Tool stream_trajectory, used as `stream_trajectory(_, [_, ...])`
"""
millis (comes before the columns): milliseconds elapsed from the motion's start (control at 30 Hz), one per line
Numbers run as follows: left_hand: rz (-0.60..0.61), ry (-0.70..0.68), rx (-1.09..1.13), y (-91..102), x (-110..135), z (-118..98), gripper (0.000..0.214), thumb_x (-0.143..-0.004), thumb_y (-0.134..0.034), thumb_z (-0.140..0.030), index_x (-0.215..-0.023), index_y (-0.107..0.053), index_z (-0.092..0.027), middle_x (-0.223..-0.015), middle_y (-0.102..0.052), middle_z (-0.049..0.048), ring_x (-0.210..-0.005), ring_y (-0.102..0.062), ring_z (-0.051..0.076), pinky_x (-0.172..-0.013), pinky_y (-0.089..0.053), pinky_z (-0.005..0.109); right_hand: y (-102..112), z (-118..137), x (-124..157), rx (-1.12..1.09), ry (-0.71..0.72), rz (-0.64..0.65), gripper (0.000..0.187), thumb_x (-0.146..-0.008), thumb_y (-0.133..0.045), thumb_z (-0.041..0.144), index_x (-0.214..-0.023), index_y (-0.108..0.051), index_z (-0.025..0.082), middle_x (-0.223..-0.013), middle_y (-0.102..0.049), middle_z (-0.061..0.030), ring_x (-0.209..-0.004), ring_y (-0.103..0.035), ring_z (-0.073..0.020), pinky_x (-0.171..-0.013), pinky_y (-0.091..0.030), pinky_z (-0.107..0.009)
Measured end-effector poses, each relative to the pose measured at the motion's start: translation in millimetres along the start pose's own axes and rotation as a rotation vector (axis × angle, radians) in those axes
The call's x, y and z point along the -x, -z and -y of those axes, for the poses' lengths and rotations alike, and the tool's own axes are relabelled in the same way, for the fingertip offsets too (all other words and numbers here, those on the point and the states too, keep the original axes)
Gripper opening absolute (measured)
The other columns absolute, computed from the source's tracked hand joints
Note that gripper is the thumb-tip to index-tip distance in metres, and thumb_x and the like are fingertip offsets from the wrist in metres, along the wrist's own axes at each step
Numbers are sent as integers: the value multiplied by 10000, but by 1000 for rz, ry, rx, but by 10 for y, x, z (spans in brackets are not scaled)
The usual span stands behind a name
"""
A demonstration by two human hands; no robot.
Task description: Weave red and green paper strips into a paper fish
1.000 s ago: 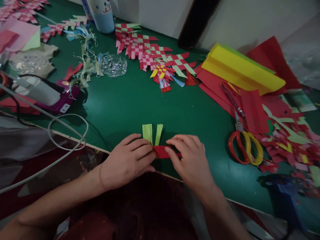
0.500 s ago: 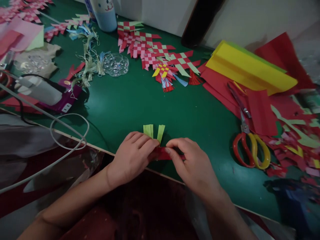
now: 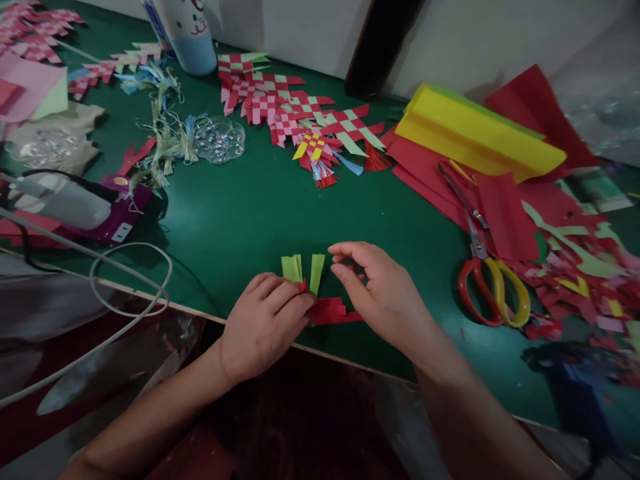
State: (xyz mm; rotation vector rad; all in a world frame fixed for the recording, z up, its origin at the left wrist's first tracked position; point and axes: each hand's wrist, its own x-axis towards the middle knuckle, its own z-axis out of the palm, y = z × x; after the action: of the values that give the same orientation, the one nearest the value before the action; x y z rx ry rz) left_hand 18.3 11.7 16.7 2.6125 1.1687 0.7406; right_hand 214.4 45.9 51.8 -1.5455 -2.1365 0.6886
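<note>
My left hand (image 3: 270,320) is closed on a piece of woven paper strips near the table's front edge. Red strips (image 3: 330,311) stick out of it to the right, and light green strips (image 3: 317,273) point away from me. The part under my left fingers is hidden. My right hand (image 3: 383,290) is just right of the green strips, its thumb and forefinger a little apart with nothing visible between them. Its palm side hides the end of one red strip.
Scissors (image 3: 493,287) with red and yellow handles lie at right, beside paper scraps (image 3: 575,267) and yellow sheets (image 3: 475,133). Woven paper fish (image 3: 310,117) lie at the back. A bottle (image 3: 193,47), tassels (image 3: 165,137), a tray of small eyes (image 3: 220,140) and a looped cable (image 3: 167,273) are further left.
My right hand has let go of the red strips and moved up and away, its fingers parting. My left hand still holds the paper piece. The view has shifted slightly.
</note>
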Motion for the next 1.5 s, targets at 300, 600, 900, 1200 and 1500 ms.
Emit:
stream_trajectory(300, [36, 25, 29, -14, 27, 30, 139, -887, -557, -197, -1017, -594, -163, -935, -652, 66, -850, -570, 214, -826, -469, 398, -42, 59, -10, 48, 41, 67, 79, -879, -546, 195, -823, -595, 221, -917, -661, -27, -893, -581, -181, -810, -462, -332])
stream_trajectory(600, [30, 43, 45, 11, -16, 9, 122, -933, -533, -248, -990, -598, -161, -886, -659, 47, -788, -561, 195, -755, -456, 364, 96, 98, 393, -148, -141, 91, 80, -866, -560, 238, -820, -624, 254, -769, -690, 28, -676, -638, -116, -615, -501, -216])
stream_trajectory(900, [72, 53, 39, 5, 14, 17, 123, -896, -558, -209, -1009, -578, -164, -901, -637, 60, -832, -549, 216, -798, -446, 386, -13, -4, 185, -49, -67, 17, 217, -893, -534, 228, -1094, -615, 240, -978, -700, -23, -845, -654, -157, -760, -522, -294])
stream_trajectory(1200, [81, 56, 37, 10, 12, 15, 131, -876, -582, -208, -997, -559, -163, -904, -618, 54, -819, -529, 223, -780, -446, 383, -60, 27, -241, 265, 93, 276, 309, -817, -447, 65, -1042, -623, 182, -1057, -605, -77, -995, -565, -214, -870, -457, -357])
stream_trajectory(1500, [65, 62, 57, 29, 6, 11, 134, -882, -589, -220, -1000, -549, -170, -903, -622, 49, -824, -534, 222, -780, -448, 376, -99, -74, -222, 188, 136, 177, 312, -837, -469, 90, -1119, -577, 170, -1120, -566, -103, -1035, -551, -219, -925, -448, -377])
